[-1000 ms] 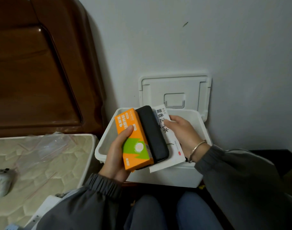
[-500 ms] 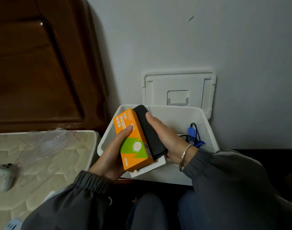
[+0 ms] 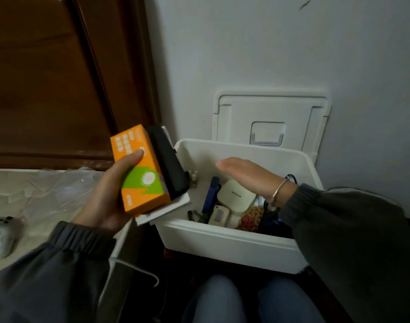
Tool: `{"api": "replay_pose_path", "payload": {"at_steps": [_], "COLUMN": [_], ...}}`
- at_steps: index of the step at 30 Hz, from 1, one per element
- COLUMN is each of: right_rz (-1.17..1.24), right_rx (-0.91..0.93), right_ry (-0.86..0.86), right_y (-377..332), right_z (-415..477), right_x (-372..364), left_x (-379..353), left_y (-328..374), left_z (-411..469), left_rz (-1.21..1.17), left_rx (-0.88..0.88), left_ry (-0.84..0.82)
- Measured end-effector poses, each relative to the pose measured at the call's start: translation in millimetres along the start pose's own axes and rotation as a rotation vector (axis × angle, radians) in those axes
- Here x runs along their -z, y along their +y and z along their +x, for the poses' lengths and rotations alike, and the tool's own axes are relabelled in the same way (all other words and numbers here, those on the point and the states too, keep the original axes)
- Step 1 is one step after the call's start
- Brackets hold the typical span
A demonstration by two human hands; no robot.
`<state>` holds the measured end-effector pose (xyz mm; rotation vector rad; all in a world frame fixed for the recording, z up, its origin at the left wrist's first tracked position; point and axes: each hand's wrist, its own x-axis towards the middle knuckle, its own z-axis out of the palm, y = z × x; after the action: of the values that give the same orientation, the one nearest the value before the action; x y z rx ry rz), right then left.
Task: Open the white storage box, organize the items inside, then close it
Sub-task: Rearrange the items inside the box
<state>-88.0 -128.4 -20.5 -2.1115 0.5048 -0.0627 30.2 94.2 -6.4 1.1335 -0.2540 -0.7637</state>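
Storage box [image 3: 225, 243] sits open before your knees. Your left hand [image 3: 110, 197] grips the orange carton [image 3: 138, 171] stack beside it; your right hand [image 3: 248, 176] hovers flat, empty, over the clutter. Clear a gap first.
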Motion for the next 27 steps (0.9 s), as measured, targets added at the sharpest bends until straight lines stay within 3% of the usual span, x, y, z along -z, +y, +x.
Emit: {"api": "replay_pose_path", "payload": {"at_steps": [2,6,13,16,27], "right_rz": [-0.207,-0.606,-1.014,-1.075,-1.070], "right_rx": [0.023,0.175,0.323,0.415,0.559], "right_ry": [-0.014,-0.258,-0.484,-0.568,-0.577], "right_y": [18,47,76,87,108], "right_z": [21,66,113,118,124], "right_x": [2,-20,-79,-103,-113], "left_x": [15,20,17,19,25], "left_y": [10,12,-4,-11,-15], "left_z": [9,29,56,63,73], "left_rz": [0.054,0.148,0.043,0.030,0.146], "left_rx": [-0.041,-0.039,-0.001,0.014,0.012], "left_ry": [0.038,0.036,0.021,0.021,0.018]}}
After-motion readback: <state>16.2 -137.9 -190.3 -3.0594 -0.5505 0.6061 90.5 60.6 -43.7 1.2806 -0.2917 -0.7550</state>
